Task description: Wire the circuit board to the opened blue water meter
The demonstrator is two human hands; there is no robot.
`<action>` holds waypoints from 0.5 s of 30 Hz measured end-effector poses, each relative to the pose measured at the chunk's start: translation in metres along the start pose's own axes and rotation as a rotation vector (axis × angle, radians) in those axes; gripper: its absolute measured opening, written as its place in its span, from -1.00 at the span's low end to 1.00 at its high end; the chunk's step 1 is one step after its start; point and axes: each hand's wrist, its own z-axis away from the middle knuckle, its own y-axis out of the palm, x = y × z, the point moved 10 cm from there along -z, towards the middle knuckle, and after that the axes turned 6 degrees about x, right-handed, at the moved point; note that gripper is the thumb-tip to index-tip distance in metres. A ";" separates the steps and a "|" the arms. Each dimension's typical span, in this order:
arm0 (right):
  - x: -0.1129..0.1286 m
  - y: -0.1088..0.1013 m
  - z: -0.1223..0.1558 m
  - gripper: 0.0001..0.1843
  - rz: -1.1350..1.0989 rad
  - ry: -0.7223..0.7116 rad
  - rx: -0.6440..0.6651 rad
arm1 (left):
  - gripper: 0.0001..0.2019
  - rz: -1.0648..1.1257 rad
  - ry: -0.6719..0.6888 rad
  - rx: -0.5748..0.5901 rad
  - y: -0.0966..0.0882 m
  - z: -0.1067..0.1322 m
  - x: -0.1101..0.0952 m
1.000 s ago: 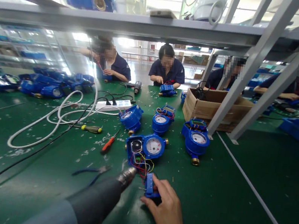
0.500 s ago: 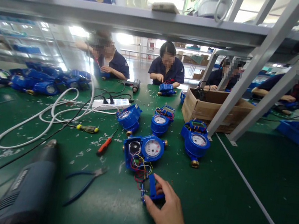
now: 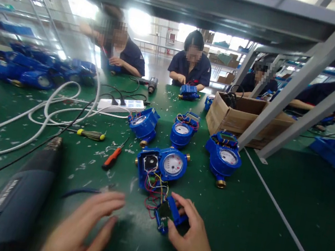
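Observation:
My right hand [image 3: 192, 236] grips a small blue module [image 3: 168, 215] that hangs by red, yellow and blue wires from an opened blue water meter [image 3: 162, 165]. My left hand [image 3: 82, 229] hovers open over the green mat, fingers stretched toward blue-handled pliers [image 3: 82, 191] that it partly covers. A dark grey heat gun [image 3: 11, 206] lies on the mat just left of that hand, nozzle pointing away from me.
Three more blue meters [image 3: 223, 154] stand behind the open one. An orange-handled tool [image 3: 112, 158], a yellow-handled screwdriver [image 3: 90, 134], a white cable [image 3: 37, 114] and a power strip [image 3: 121, 103] lie to the left. A cardboard box [image 3: 239, 118] and frame legs stand right. People sit opposite.
My left hand has let go of the heat gun, which now lies on the mat, and moved right over the pliers. My right hand has tilted the blue module slightly.

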 end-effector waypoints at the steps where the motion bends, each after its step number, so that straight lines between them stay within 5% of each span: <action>1: 0.000 0.000 -0.001 -0.45 -0.003 -0.003 0.013 | -0.75 0.026 0.042 0.048 0.017 -0.010 -0.007; 7: -0.002 -0.003 -0.005 -0.46 -0.059 -0.006 0.063 | -0.84 0.244 -0.011 0.246 0.079 -0.053 -0.011; 15: -0.006 0.001 -0.020 -0.45 -0.244 -0.032 0.260 | -0.85 0.554 -0.298 0.483 0.099 -0.048 0.020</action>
